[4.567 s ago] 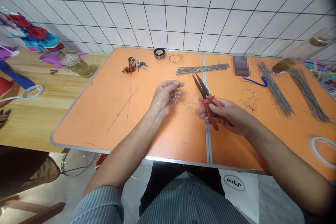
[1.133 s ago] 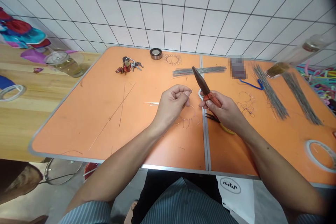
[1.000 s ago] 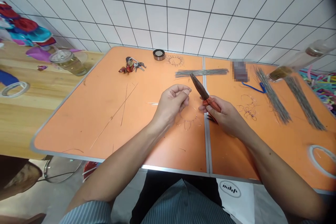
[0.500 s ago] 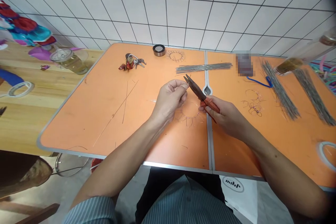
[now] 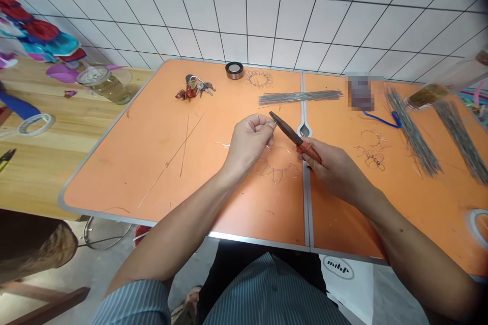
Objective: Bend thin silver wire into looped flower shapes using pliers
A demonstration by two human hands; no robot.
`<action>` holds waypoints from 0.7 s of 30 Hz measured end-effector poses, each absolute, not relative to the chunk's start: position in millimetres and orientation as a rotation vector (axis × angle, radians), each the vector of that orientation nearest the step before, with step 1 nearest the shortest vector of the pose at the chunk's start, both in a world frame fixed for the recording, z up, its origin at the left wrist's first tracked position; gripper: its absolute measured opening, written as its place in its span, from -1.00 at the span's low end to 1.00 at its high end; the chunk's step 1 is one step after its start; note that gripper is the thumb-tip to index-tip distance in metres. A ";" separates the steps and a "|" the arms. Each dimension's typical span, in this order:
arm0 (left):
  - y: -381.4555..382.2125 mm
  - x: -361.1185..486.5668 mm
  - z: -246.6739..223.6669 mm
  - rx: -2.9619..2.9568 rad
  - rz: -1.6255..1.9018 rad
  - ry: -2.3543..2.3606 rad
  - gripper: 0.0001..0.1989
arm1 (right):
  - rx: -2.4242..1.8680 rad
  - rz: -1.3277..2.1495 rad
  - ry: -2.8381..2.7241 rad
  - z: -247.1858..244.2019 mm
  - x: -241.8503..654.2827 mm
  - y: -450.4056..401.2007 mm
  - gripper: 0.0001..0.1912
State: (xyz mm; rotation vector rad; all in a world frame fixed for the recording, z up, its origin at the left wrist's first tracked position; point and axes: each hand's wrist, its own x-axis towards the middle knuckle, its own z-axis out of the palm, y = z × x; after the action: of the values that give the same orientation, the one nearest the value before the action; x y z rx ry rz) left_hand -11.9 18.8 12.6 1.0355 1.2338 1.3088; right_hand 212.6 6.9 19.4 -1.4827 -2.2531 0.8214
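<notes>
My right hand (image 5: 328,165) is closed around the red handles of a pair of pliers (image 5: 287,129), whose dark jaws point up and left. The jaws are together beside the fingertips of my left hand (image 5: 253,139). That hand is closed in a pinch on a thin wire (image 5: 275,123), and only a small bit of it shows by the jaws. Just below the fingers is a flower-shaped ring of looped wire (image 5: 276,177); whether it is joined to the pinched wire I cannot tell. A few short silvery wires (image 5: 222,144) stick out left of my left hand.
Loose long wires (image 5: 168,165) cross on the orange table (image 5: 125,157). Toward the wall are keys (image 5: 196,89), a roll of tape (image 5: 234,70), another wire ring (image 5: 258,79) and a wire bundle (image 5: 301,96). More bundles (image 5: 414,132) and wire loops (image 5: 371,155) are at right.
The pliers' jaws, slightly apart before, have come together by my left fingertips. The view has shifted a little, and both hands stay in nearly the same place over the table.
</notes>
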 end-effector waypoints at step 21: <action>26.3 -15.1 5.2 0.923 1.269 1.219 -0.87 | -1.391 0.854 -2.288 10.2 211.1 8.5 -0.82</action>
State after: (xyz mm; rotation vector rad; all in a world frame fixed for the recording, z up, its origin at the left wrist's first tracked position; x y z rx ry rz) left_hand -15.1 26.3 5.2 0.9231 1.2187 1.2692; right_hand 211.1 8.5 10.2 -1.3910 -2.2875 0.8542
